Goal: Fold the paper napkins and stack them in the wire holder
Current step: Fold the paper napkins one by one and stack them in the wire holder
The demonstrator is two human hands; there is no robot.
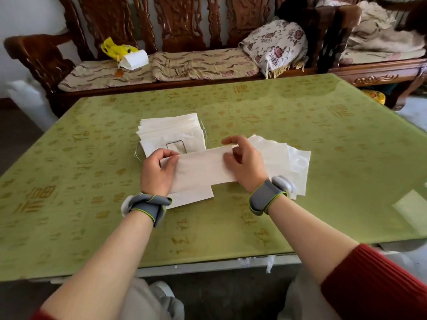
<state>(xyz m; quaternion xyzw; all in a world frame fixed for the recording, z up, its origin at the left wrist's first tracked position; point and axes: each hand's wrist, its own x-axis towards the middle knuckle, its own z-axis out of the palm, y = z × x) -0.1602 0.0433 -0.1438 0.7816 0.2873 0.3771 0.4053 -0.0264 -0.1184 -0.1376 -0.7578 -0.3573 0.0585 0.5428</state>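
A white paper napkin (pixel 201 168), folded into a long strip, is held just above the green table between both hands. My left hand (pixel 158 172) pinches its left end and my right hand (pixel 245 163) pinches its right end near the top edge. Beyond my left hand stands the wire holder (pixel 205 135), with a stack of folded napkins (pixel 171 132) in it. A pile of flat unfolded napkins (pixel 291 162) lies on the table under and to the right of my right hand. Another napkin piece (pixel 191 197) lies flat below the held strip.
The green patterned table (pixel 92 181) stretches wide on both sides. A carved wooden bench (pixel 180 65) with cushions runs along the far edge, holding a yellow bag (pixel 115 48) and a floral pillow (pixel 275 46). A pale sheet (pixel 411 209) lies at the table's right edge.
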